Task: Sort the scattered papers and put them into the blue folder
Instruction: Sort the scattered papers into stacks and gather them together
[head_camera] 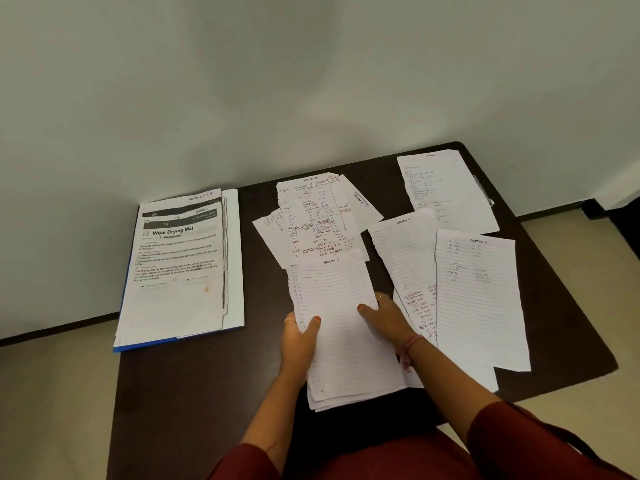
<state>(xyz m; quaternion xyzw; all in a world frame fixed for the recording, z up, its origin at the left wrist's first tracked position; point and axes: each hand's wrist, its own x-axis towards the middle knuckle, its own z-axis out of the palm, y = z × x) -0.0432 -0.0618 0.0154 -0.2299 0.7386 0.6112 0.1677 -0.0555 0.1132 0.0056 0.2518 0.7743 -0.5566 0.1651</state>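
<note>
A stack of lined sheets [343, 327] headed "Section 1" lies in the middle of the dark table. My left hand [299, 341] grips its left edge with the thumb on top. My right hand [384, 318] holds its right edge, thumb on the paper. The blue folder [149, 346] lies open at the left, only its blue rim showing under a pile of printed pages [180, 265] topped by "Wipe Drying Mat". More handwritten sheets [318, 216] are spread behind the stack, and lined sheets [478, 296] lie to its right.
One more written sheet [446, 188] lies at the far right corner of the dark table [194, 393]. The table stands against a pale wall. The folder overhangs the table's left edge above the light floor [52, 393].
</note>
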